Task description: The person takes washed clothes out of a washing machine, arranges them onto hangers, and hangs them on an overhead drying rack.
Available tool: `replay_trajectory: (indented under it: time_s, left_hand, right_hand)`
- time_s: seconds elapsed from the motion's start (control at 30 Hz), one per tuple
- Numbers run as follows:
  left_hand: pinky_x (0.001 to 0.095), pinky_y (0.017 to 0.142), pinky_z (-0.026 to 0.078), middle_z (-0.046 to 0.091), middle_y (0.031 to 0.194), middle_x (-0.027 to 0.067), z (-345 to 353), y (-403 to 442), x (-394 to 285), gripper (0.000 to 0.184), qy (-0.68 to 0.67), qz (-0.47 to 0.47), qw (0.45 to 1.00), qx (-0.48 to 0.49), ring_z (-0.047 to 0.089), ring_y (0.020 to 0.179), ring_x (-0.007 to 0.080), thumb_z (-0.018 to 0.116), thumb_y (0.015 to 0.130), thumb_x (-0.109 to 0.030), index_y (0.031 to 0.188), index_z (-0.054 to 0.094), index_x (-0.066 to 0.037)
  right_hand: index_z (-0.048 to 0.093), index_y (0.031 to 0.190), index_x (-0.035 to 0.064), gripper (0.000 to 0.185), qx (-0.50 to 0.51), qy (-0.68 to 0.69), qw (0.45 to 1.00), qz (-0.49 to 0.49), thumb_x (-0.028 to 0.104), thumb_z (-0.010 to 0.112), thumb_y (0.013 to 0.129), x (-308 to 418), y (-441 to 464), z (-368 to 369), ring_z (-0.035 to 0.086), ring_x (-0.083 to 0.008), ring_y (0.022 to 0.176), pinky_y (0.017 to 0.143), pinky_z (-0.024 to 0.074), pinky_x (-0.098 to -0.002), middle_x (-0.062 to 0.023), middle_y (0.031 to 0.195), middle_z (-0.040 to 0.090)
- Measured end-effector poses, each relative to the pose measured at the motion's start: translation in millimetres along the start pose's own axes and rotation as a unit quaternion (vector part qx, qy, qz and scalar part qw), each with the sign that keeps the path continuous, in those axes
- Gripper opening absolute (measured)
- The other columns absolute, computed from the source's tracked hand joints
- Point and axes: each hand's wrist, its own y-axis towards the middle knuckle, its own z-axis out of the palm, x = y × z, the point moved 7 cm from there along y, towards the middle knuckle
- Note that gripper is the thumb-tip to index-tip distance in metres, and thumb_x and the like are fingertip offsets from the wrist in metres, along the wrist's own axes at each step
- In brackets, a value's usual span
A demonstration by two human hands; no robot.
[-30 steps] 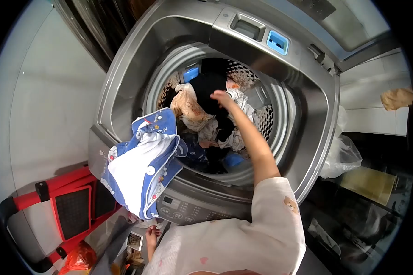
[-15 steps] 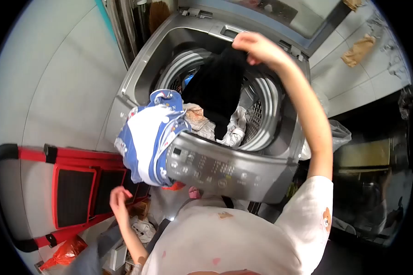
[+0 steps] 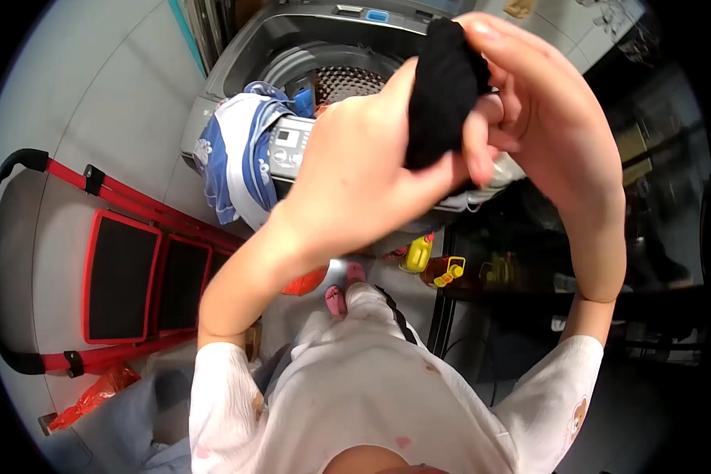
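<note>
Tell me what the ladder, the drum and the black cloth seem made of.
Ladder: likely painted metal, going by the smooth, glossy red rails.
Drum: probably steel; its perforated wall has a metallic shine.
Black cloth: soft, matte fabric, from how it bunches; which fibre, I cannot tell.

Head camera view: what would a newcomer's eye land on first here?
The black cloth, bunched between the left hand and right hand, close to the camera at upper centre. Next, the red-framed folding steps along the left side. Then the blue-and-white garment draped over the near left edge of the washing machine.
</note>
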Motion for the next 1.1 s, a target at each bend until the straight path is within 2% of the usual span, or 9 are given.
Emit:
replay_trajectory:
  time_s: [0.03,0.07,0.17,0.3,0.43,0.57,0.67,0.8,1.1]
  left_hand:
    - [0.0248,0.074,0.045,0.061,0.089,0.0052,5.3,-8.3,1.4,0.033,-0.021,-0.013,0.999,0.025,0.057,0.082,0.0114,0.065,0.076,-0.007,0.105,0.053,0.003]
    - [0.0299,0.061,0.049,0.063,0.076,0.0151,10.0,-12.9,8.8,0.032,-0.045,0.04,0.998,-0.001,0.064,0.069,0.0243,0.066,0.075,-0.019,0.098,0.057,0.002]
    - [0.0228,0.065,0.047,0.064,0.082,0.0077,33.9,-33.3,10.7,0.029,-0.126,-0.059,0.981,0.139,0.057,0.074,0.0072,0.061,0.082,-0.017,0.098,0.056,0.006]
    - [0.0207,0.065,0.047,0.063,0.084,0.0032,51.9,-57.1,0.2,0.027,-0.241,-0.158,0.947,0.144,0.057,0.075,0.0065,0.059,0.083,-0.016,0.102,0.057,0.003]
    - [0.0209,0.067,0.047,0.063,0.087,0.003,67.0,-90.8,-21.9,0.025,-0.336,-0.215,0.91,0.113,0.057,0.076,0.0061,0.058,0.084,-0.016,0.101,0.058,0.002]
    - [0.0216,0.072,0.047,0.063,0.09,0.004,79.9,-134.7,-58.4,0.026,-0.363,-0.243,0.894,0.102,0.057,0.08,0.0069,0.059,0.084,-0.014,0.104,0.058,0.003]
    - [0.0212,0.072,0.047,0.063,0.09,0.0043,85.5,-166.5,-89.2,0.028,-0.378,-0.246,0.886,0.105,0.056,0.081,0.0062,0.059,0.083,-0.012,0.105,0.057,0.005]
    - [0.0207,0.07,0.046,0.063,0.089,0.0035,95.7,-207.8,-113.7,0.027,-0.356,-0.27,0.89,0.089,0.055,0.08,0.0055,0.06,0.083,-0.011,0.105,0.057,0.005]
    - [0.02,0.069,0.046,0.063,0.086,0.0027,94.1,-263.0,-161.2,0.024,-0.336,-0.255,0.906,0.031,0.054,0.079,0.0047,0.06,0.083,-0.012,0.101,0.058,0.004]
  right_hand:
    - [0.05,0.109,0.0006,0.038,0.007,0.063,0.998,0.024,0.031,0.034,0.093,-8.1,-8.1,-11.8,0.059,-0.0194,0.05,0.034,0.0341,-0.0167,-0.0128,0.086,0.06]
    - [0.048,0.114,-0.0007,0.044,0.031,0.126,0.991,0.045,0.034,0.031,0.093,-20.6,-19.5,-20.8,0.06,-0.0213,0.054,0.034,0.0351,-0.0166,-0.0164,0.095,0.059]
    - [0.037,0.122,-0.0089,0.052,0.047,0.293,0.95,0.095,0.033,0.027,0.094,-55.1,-57.5,-25.8,0.062,-0.0268,0.066,0.036,0.0406,-0.0208,-0.0224,0.114,0.05]
    - [0.026,0.129,-0.0091,0.053,0.094,0.44,0.892,0.044,0.032,0.025,0.094,-70.2,-94.4,-10.0,0.059,-0.034,0.089,0.044,0.0476,-0.0275,-0.0212,0.125,0.042]
    - [0.023,0.131,-0.0085,0.053,0.101,0.508,0.855,0.027,0.03,0.025,0.094,-70.0,-136.3,7.4,0.054,-0.0386,0.099,0.049,0.0495,-0.032,-0.021,0.13,0.037]
    - [0.015,0.134,-0.0077,0.056,0.091,0.548,0.829,0.061,0.03,0.025,0.093,-73.6,-186.9,25.8,0.051,-0.042,0.099,0.049,0.0507,-0.0344,-0.0225,0.134,0.03]
    - [0.027,0.131,-0.0059,0.054,0.194,0.556,0.808,0.024,0.032,0.025,0.093,-79.7,-220.3,37.8,0.051,-0.0435,0.102,0.056,0.0531,-0.0365,-0.0249,0.132,0.033]
    - [0.026,0.132,-0.005,0.054,0.176,0.571,0.8,0.059,0.032,0.025,0.093,-83.5,-260.0,56.9,0.054,-0.0428,0.096,0.057,0.053,-0.0372,-0.0232,0.132,0.034]
    - [0.016,0.134,-0.0077,0.056,0.14,0.533,0.828,0.108,0.03,0.026,0.093,-80.0,-311.2,92.8,0.054,-0.0329,0.078,0.048,0.0496,-0.0337,-0.023,0.132,0.033]
